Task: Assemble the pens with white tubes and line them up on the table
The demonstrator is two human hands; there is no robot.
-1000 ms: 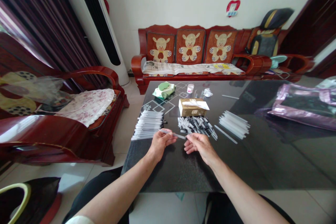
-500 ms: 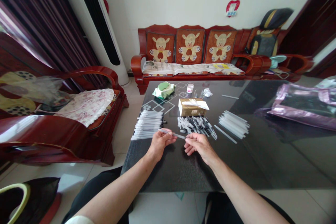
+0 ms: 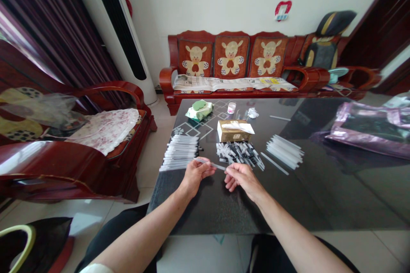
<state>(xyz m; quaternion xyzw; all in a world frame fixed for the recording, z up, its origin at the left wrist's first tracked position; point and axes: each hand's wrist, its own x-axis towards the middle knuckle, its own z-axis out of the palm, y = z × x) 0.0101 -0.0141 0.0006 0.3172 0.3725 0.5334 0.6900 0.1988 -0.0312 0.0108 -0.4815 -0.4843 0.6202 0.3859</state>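
Between my hands, above the near part of the dark table (image 3: 205, 217), is a thin pale pen tube (image 3: 218, 166). My left hand (image 3: 196, 175) pinches it toward its left end. The fingers of my right hand (image 3: 240, 177) close on its right end. Left of my left hand lies a row of pens (image 3: 181, 152) with dark tips. Beyond my hands is a loose heap of black and clear small pen parts (image 3: 240, 153). On the right rests a stack of white tubes (image 3: 285, 151), with a single tube (image 3: 274, 163) beside it.
Behind the heap stands a gold tissue box (image 3: 234, 132). Farther back are a green wipes pack (image 3: 200, 111), a small cup (image 3: 231, 107) and crumpled tissue (image 3: 253, 113). A purple plastic bag (image 3: 371, 132) lies at the right. A wooden sofa (image 3: 165, 79) stands beyond the table.
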